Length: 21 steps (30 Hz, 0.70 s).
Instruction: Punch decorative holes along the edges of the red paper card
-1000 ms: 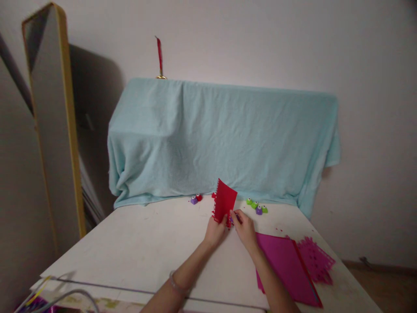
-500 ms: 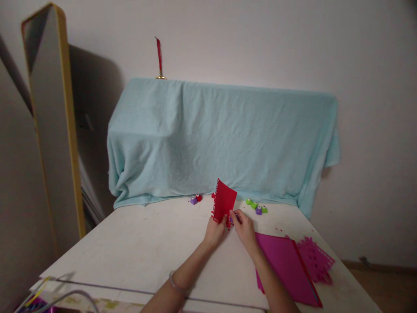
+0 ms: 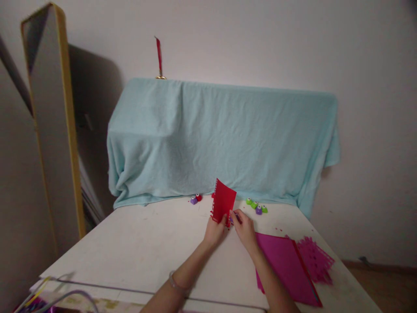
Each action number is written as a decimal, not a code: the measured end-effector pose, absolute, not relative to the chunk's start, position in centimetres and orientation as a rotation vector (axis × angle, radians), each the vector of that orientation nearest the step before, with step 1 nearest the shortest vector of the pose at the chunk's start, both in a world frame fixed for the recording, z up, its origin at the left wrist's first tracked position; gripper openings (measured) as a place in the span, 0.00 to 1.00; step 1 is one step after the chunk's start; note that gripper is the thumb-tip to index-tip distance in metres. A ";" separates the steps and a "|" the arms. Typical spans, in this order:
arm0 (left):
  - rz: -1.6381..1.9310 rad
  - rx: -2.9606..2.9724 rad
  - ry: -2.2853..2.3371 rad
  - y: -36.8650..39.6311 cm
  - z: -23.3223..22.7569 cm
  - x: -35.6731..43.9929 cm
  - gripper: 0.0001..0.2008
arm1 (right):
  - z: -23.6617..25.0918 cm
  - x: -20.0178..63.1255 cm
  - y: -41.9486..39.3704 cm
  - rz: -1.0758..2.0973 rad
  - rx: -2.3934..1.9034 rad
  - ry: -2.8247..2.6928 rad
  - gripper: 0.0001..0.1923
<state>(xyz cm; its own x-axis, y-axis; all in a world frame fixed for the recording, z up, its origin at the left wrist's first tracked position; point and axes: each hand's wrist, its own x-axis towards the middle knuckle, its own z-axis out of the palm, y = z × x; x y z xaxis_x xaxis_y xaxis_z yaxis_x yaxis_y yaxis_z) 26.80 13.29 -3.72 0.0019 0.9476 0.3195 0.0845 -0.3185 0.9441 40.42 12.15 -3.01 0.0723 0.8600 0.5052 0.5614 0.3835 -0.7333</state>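
Observation:
My left hand point(image 3: 215, 230) is closed on the lower edge of a red sheet of paper point(image 3: 224, 201), holding it upright and tilted above the table. A row of small punched holes runs along the sheet's left edge, with more cutouts near the bottom. At its lower right corner, my right hand point(image 3: 243, 225) grips a small purple paper punch point(image 3: 232, 217), largely hidden by the fingers. Part of a small red object point(image 3: 213, 195) shows behind the sheet's left edge.
On the white table point(image 3: 146, 243) stand a purple punch point(image 3: 193, 200) and a red punch point(image 3: 198, 197), with green punches point(image 3: 254, 204) farther right. Magenta sheets point(image 3: 282, 265) and punched magenta paper point(image 3: 314, 261) lie at right. A light blue cloth point(image 3: 224, 139) hangs behind.
The red sheet has shifted very slightly to the left. Both hands keep nearly the same position and grip.

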 end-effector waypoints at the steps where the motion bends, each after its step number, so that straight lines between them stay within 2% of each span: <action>1: 1.420 1.503 1.120 13.3 -3.7 26.8 0.19 | -3.0 40.4 12.2 0.362 -1.293 -1.605 0.24; 12: 1.269 1.551 1.275 14.2 -4.9 26.2 0.14 | -3.0 40.5 12.1 0.372 -1.314 -1.586 0.22; 17: 1.272 1.512 1.324 14.6 -5.2 26.1 0.17 | -2.9 40.8 12.2 0.302 -1.321 -1.539 0.22; 21: 1.280 1.467 1.279 14.4 -5.1 26.2 0.21 | -3.5 41.1 12.7 0.419 -1.292 -1.431 0.23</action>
